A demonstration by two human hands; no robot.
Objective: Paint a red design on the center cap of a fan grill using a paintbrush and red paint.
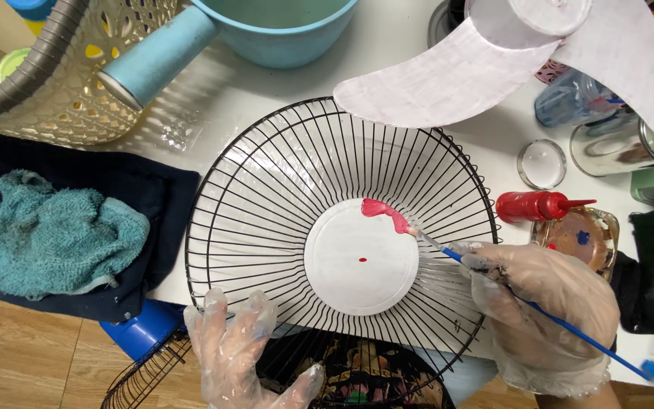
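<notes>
A gloved left hand (240, 356), fingers spread open, rests against the near rim of a black wire fan guard (266, 197) lying flat on a white table (228, 91). The gloved right hand (546, 303) is closed around a blue-handled paintbrush (448, 254), whose long axis runs diagonally from lower right to upper left. Its bristle tip points up and to the left, touching a smear of red paint (384, 212) at the upper right edge of the guard's white centre disc (357, 261). A small red dot marks the disc's middle. Just right of the guard lie a red squeeze bottle (527, 206) on its side and a glass dish of paint (580, 235). White fan blades (448, 83) overlap the guard's far rim; a teal towel (54, 235) sits at left.
</notes>
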